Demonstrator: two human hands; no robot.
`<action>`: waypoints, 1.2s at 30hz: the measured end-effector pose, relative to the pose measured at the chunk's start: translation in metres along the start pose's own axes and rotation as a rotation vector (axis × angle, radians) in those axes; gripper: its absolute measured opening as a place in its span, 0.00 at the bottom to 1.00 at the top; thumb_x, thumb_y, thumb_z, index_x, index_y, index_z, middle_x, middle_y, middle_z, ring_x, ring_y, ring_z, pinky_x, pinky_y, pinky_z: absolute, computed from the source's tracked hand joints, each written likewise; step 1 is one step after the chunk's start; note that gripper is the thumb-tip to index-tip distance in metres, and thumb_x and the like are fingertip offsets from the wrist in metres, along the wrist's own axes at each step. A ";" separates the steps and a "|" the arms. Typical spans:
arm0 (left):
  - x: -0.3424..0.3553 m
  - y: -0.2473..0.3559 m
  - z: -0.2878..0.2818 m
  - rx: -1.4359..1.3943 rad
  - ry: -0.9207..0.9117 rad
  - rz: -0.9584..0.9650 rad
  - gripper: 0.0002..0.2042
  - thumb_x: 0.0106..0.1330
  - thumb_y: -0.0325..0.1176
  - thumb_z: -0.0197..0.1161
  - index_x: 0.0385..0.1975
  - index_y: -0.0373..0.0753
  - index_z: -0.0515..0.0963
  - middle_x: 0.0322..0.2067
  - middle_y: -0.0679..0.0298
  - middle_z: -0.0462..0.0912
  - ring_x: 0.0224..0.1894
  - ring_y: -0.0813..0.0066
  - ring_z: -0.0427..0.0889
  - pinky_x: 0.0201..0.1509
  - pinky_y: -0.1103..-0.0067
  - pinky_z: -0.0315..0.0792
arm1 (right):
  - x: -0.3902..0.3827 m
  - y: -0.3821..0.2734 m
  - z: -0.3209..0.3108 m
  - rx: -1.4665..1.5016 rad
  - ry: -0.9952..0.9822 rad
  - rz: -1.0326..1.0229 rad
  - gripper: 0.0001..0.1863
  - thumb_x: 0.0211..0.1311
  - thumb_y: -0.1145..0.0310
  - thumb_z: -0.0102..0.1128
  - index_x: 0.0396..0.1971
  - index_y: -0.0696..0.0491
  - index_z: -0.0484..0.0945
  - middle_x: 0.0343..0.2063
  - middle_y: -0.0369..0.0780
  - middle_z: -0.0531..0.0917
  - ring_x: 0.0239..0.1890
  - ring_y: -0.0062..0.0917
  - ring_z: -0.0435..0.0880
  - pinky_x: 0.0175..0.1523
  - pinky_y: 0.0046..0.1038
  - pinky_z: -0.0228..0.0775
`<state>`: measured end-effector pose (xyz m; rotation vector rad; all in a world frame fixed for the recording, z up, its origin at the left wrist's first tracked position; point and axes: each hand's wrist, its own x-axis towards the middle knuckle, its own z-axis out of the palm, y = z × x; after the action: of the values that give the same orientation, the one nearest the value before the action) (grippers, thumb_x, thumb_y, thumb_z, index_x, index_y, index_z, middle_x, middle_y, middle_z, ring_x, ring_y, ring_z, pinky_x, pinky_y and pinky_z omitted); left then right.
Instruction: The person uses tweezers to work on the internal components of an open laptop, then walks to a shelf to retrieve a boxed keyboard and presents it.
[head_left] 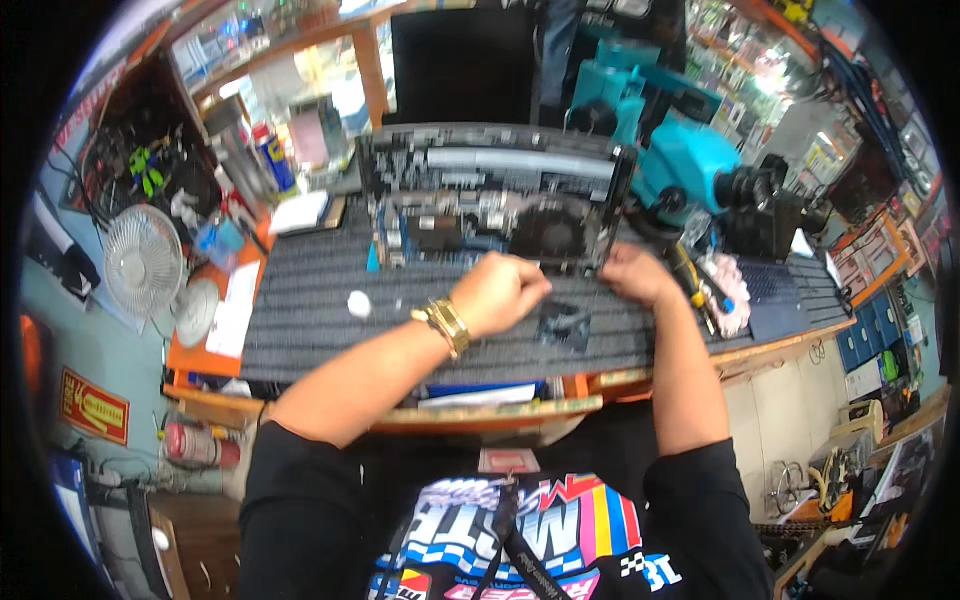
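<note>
An opened laptop body lies on the grey striped mat, its circuit board and round fan exposed. My left hand, with a gold watch at the wrist, is closed in a pinch just in front of the laptop; what it holds, if anything, is too small to make out. My right hand has its fingers closed at the laptop's front right corner, their contents unclear. A dark, glossy small item lies below my left hand, and a white round piece sits at the left.
A teal microscope stands at right, with tools, a pink cloth and a keyboard. A dark monitor rises behind. At left are a white fan, cans and papers. The bench edge is before me.
</note>
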<state>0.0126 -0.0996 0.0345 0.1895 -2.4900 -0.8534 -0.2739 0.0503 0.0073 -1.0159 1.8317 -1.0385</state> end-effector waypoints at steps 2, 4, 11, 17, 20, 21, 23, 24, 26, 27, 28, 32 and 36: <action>-0.019 0.004 -0.019 -0.037 -0.007 -0.054 0.10 0.73 0.36 0.72 0.41 0.34 0.91 0.35 0.52 0.93 0.37 0.61 0.93 0.44 0.71 0.84 | 0.003 0.005 -0.007 0.046 -0.074 -0.023 0.16 0.68 0.72 0.63 0.54 0.50 0.86 0.20 0.23 0.74 0.15 0.11 0.64 0.21 0.22 0.52; -0.043 0.004 -0.043 -0.081 0.011 -0.144 0.11 0.77 0.36 0.70 0.43 0.32 0.90 0.34 0.57 0.94 0.37 0.70 0.92 0.43 0.74 0.84 | 0.003 0.004 -0.002 0.073 -0.062 -0.043 0.15 0.69 0.74 0.61 0.54 0.50 0.84 0.19 0.23 0.72 0.14 0.11 0.63 0.20 0.21 0.49; -0.116 -0.009 -0.079 -0.367 0.181 -0.548 0.13 0.83 0.38 0.59 0.39 0.34 0.78 0.30 0.63 0.88 0.33 0.78 0.88 0.35 0.78 0.82 | -0.002 -0.005 0.008 0.083 -0.076 -0.041 0.12 0.69 0.73 0.61 0.50 0.53 0.82 0.18 0.24 0.70 0.14 0.11 0.61 0.19 0.20 0.48; -0.103 -0.014 -0.086 -0.148 -0.135 -0.469 0.12 0.84 0.37 0.56 0.40 0.34 0.75 0.32 0.61 0.88 0.36 0.75 0.90 0.39 0.76 0.85 | 0.006 0.010 -0.002 0.004 0.016 -0.018 0.11 0.68 0.74 0.61 0.49 0.53 0.81 0.21 0.25 0.72 0.16 0.11 0.62 0.20 0.22 0.50; -0.093 -0.015 -0.091 0.093 -0.142 -0.324 0.10 0.78 0.34 0.60 0.41 0.32 0.76 0.31 0.51 0.88 0.35 0.56 0.90 0.42 0.65 0.84 | 0.018 0.025 -0.010 0.067 0.021 -0.057 0.14 0.67 0.74 0.62 0.52 0.53 0.82 0.21 0.25 0.74 0.16 0.12 0.62 0.21 0.22 0.50; -0.092 -0.018 -0.093 0.229 -0.168 -0.208 0.09 0.75 0.33 0.61 0.41 0.32 0.76 0.31 0.48 0.88 0.36 0.48 0.89 0.43 0.61 0.83 | 0.021 0.025 0.000 0.120 0.006 -0.098 0.14 0.66 0.73 0.63 0.51 0.53 0.83 0.21 0.26 0.75 0.15 0.12 0.63 0.21 0.22 0.50; -0.091 -0.019 -0.097 0.219 -0.163 -0.222 0.09 0.70 0.31 0.60 0.42 0.31 0.76 0.30 0.44 0.86 0.38 0.37 0.87 0.46 0.53 0.80 | 0.016 0.014 0.009 0.159 -0.045 -0.114 0.15 0.66 0.74 0.63 0.52 0.52 0.83 0.22 0.25 0.75 0.17 0.11 0.64 0.22 0.22 0.50; -0.088 -0.023 -0.094 0.262 -0.164 -0.182 0.09 0.70 0.30 0.60 0.43 0.30 0.75 0.29 0.44 0.86 0.38 0.38 0.87 0.44 0.52 0.80 | 0.010 0.009 0.006 0.135 -0.028 -0.086 0.16 0.66 0.74 0.63 0.53 0.52 0.83 0.22 0.24 0.74 0.17 0.11 0.63 0.22 0.22 0.50; -0.074 -0.015 -0.092 0.370 -0.228 -0.202 0.10 0.68 0.27 0.59 0.45 0.29 0.73 0.28 0.43 0.85 0.37 0.37 0.87 0.41 0.50 0.79 | 0.008 0.018 -0.007 0.108 0.014 -0.070 0.16 0.66 0.74 0.64 0.54 0.53 0.83 0.21 0.24 0.72 0.16 0.11 0.63 0.22 0.22 0.50; -0.074 -0.011 -0.092 0.401 -0.208 -0.139 0.11 0.67 0.26 0.61 0.46 0.29 0.73 0.28 0.43 0.85 0.35 0.38 0.87 0.40 0.52 0.80 | 0.010 0.024 -0.009 0.101 0.030 -0.080 0.16 0.66 0.74 0.64 0.54 0.53 0.83 0.21 0.23 0.72 0.16 0.11 0.64 0.22 0.22 0.50; -0.081 -0.010 -0.092 0.433 -0.261 -0.201 0.11 0.67 0.26 0.61 0.46 0.30 0.74 0.29 0.44 0.85 0.34 0.39 0.87 0.39 0.52 0.81 | 0.007 0.010 0.008 0.099 0.013 -0.031 0.09 0.65 0.74 0.65 0.44 0.52 0.80 0.20 0.25 0.71 0.16 0.12 0.65 0.22 0.23 0.51; -0.088 -0.013 -0.068 0.534 -0.236 -0.196 0.08 0.67 0.29 0.62 0.42 0.36 0.79 0.36 0.53 0.88 0.39 0.50 0.90 0.38 0.58 0.84 | 0.006 0.030 0.006 0.036 0.118 -0.007 0.14 0.64 0.73 0.69 0.29 0.48 0.69 0.21 0.29 0.72 0.18 0.15 0.69 0.23 0.25 0.57; -0.090 -0.013 -0.047 0.481 -0.062 -0.220 0.07 0.66 0.33 0.63 0.39 0.39 0.82 0.41 0.61 0.84 0.48 0.59 0.84 0.46 0.62 0.84 | -0.001 0.054 -0.031 0.078 0.122 0.000 0.04 0.66 0.74 0.65 0.34 0.53 0.78 0.23 0.30 0.76 0.24 0.17 0.73 0.29 0.27 0.63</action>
<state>0.1136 -0.1101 0.0214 0.6163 -2.7295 -0.3260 -0.3149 0.0788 -0.0297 -0.9237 1.8727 -1.1854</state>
